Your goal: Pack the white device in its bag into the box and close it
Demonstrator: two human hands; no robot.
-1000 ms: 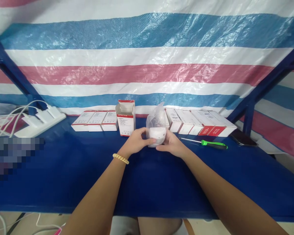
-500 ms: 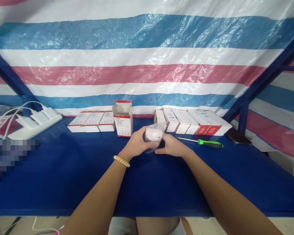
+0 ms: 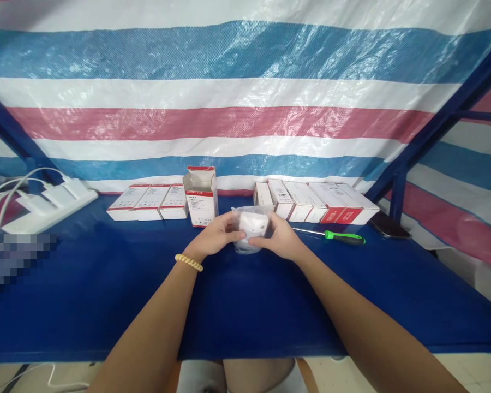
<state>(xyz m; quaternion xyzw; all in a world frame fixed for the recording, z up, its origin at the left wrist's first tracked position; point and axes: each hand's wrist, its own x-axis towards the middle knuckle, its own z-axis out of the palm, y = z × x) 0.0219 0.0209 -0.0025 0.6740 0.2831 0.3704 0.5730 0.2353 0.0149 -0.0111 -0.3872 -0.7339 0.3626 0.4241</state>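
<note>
A white detector in a clear plastic bag is held between my two hands above the blue table. My left hand grips its left side, thumb across the front. On the other side my right hand closes round it, its thumb also on the front face. The fingers behind the bag are partly hidden. Just behind my left hand stands an upright white and red box with its top flap open. A screwdriver with a green and black handle lies right of my right hand.
Several white and red boxes lie in a row at the back left, and several more boxes stand at the back right. A power strip with plugged-in chargers sits far left. A dark phone lies beyond the screwdriver, near a blue frame post.
My right hand has shifted its grip, and its thumb now rests on the detector's front. The bagged detector faces me more squarely. The view has turned slightly right.
</note>
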